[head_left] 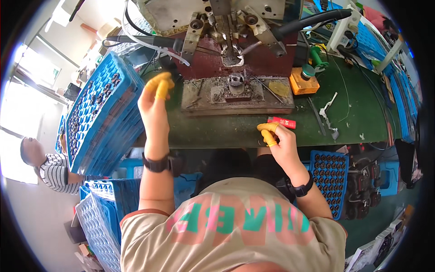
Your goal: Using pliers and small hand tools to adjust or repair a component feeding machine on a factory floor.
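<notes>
My left hand (155,97), with yellow finger covers, is raised at the left end of the machine's base, beside a stack of blue trays. Its fingers curl together and are slightly blurred; whatever is in them is too small to make out. My right hand (282,141), also in yellow finger covers, hovers over the bench's front edge beside a red lighter (285,122). The fingertips there are drawn in, and I cannot see what they hold. Between and beyond both hands, a small round metal fixture (235,82) sits on the machine's dirty metal base (195,100).
Above the fixture stands a machine head (222,27) with angled black-handled torches. Blue trays (102,109) with small dark parts are stacked at left; another filled tray (328,181) is at lower right. An orange box (303,84) stands right of the base. Another person (56,170) is far left.
</notes>
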The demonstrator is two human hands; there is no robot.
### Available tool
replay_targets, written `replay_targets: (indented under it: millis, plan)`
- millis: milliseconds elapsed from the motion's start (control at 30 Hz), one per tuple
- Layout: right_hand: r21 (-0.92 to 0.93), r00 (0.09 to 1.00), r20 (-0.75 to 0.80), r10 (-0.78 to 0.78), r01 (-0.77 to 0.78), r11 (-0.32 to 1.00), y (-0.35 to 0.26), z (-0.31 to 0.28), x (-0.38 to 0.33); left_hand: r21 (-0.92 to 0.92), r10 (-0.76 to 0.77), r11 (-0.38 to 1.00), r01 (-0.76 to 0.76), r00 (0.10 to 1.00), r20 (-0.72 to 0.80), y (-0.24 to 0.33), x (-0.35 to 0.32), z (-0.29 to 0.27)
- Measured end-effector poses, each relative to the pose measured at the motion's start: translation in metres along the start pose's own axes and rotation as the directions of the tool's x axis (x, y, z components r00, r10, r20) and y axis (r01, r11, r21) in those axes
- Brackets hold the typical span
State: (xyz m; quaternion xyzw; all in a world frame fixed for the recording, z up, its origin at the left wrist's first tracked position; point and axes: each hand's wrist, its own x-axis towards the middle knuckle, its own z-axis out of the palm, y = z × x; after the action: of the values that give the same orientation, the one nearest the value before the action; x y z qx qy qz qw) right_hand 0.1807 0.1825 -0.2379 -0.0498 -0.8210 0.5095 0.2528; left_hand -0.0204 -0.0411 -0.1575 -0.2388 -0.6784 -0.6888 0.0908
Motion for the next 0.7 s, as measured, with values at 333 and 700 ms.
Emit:
replay_targets:
  millis: [333,700]
  plan:
    - [-0.030,0.999,-0.029,0.013,-0.014,0.999,0.008,0.003,-0.001,-0.321,-0.162,0.896,0.308,0.898,0.408,-0.035,0.088,0.019]
    - [-0.118,0.997,-0.067,0.033,-0.041,0.992,0.005,0.010,0.000,-0.252,0.196,0.968,-0.022,0.695,0.692,-0.050,0.127,0.045]
